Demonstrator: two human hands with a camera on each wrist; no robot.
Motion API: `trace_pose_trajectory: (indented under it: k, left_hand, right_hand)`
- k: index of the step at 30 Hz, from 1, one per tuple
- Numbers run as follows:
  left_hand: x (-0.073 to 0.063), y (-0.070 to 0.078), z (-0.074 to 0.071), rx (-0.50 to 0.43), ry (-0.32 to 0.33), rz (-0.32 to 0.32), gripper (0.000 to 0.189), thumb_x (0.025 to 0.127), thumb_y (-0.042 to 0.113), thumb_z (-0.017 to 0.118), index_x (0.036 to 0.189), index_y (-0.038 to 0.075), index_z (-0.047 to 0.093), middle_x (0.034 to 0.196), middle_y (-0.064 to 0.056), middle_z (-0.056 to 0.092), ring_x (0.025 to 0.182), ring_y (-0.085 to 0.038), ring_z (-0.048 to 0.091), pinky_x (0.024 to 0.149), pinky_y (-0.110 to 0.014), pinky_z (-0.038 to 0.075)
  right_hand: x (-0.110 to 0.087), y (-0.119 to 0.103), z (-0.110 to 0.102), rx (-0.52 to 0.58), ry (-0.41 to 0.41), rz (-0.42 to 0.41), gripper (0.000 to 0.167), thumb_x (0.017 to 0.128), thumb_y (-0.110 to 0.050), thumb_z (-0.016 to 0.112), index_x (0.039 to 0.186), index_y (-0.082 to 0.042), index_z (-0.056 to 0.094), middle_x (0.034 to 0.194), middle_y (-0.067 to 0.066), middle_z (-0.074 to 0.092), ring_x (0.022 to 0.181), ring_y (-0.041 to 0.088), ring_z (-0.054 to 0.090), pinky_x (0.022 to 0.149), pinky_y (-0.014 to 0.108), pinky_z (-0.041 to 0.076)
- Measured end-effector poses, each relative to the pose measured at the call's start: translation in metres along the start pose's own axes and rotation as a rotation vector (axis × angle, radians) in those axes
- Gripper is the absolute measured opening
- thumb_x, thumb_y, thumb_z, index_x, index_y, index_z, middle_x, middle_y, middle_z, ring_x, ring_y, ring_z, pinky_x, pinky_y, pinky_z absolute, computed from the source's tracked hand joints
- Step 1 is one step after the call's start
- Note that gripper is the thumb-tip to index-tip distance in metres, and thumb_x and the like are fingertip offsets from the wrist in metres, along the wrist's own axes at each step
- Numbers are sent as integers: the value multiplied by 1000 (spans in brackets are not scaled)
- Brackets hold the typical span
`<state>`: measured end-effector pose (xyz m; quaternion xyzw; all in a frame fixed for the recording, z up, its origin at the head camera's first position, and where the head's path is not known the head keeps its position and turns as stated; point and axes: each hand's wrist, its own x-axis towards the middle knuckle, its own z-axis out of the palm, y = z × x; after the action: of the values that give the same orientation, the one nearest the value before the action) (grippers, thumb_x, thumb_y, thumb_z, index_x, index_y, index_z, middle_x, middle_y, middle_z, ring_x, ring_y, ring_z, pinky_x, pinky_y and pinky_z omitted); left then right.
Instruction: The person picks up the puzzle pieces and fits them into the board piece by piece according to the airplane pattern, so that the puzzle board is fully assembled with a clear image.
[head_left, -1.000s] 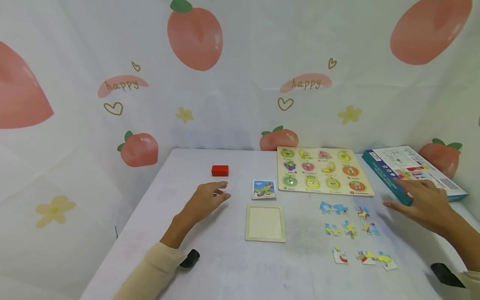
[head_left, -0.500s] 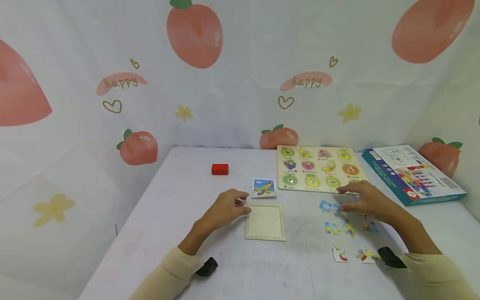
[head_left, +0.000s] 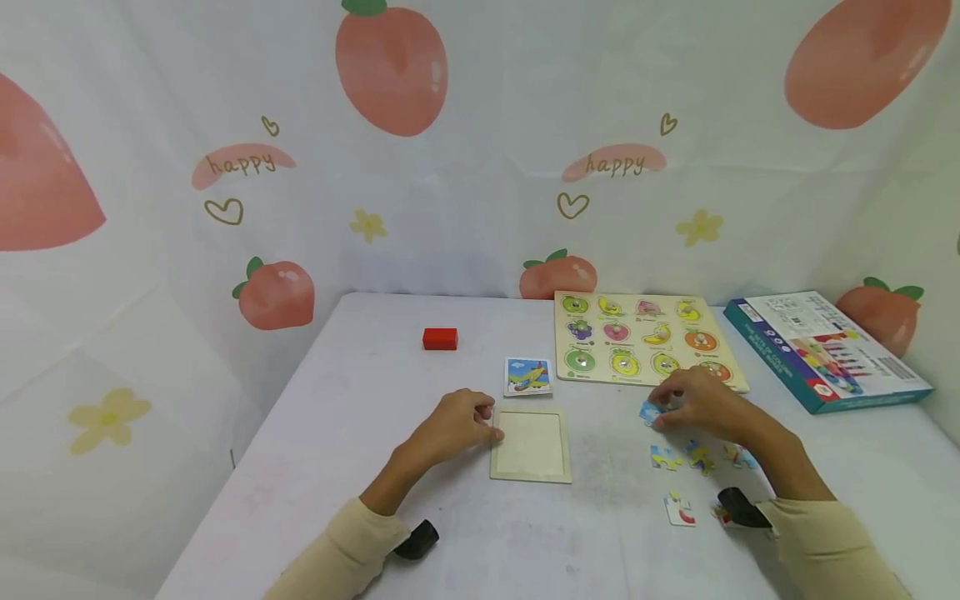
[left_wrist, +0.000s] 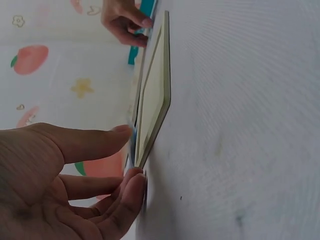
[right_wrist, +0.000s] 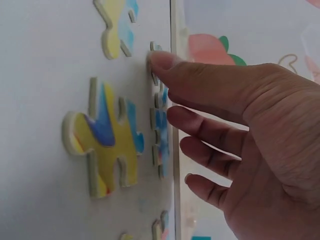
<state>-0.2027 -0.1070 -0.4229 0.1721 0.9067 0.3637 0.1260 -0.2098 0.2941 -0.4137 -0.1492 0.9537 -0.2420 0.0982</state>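
Observation:
A square wooden puzzle tray (head_left: 530, 444) lies bare at the table's middle. At its left edge is my left hand (head_left: 452, 425); in the left wrist view the loosely bent fingers (left_wrist: 131, 192) touch its near corner, with the thumb apart from them. My right hand (head_left: 705, 406) pinches a blue jigsaw piece (head_left: 648, 413) at the upper left of the loose pieces. The right wrist view has the thumb at that piece, the index finger mostly hidden behind it. A yellow-and-blue jigsaw piece (right_wrist: 107, 137) lies below the hand. Several other pieces are partly covered by the right hand and wrist.
Behind the tray lies an airplane picture card (head_left: 528, 377). Farther left is a red block (head_left: 440, 339). A fruit puzzle board (head_left: 637, 333) lies at the back, left of a flat teal-edged box (head_left: 828, 350). A patterned cloth (head_left: 450, 192) hangs behind the table.
My right hand has moved left from beside the box to the blue piece and closed its fingertips there. My left hand has moved right and nearer, to the tray's edge.

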Motion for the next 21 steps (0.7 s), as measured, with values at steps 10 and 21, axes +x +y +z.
trace_pose_trajectory:
  k: [10,21]
  left_hand:
    - [-4,4,0,2,-82,-22,55,80,11,92,124,-8,65,98,-6,55,87,-18,55,72,-26,46]
    - [-8,6,-5,20,-163,-45,84,78,17,96,148,-4,53,113,-5,53,95,-15,56,74,-25,48]
  right_hand:
    - [1,-2,3,-7,-3,12,38,87,-30,87,115,-4,80,114,9,76,106,29,64,95,56,53]
    - [-2,-5,1,-56,8,51,41,87,-36,87,112,-5,81,109,7,76,102,28,59,91,51,51]
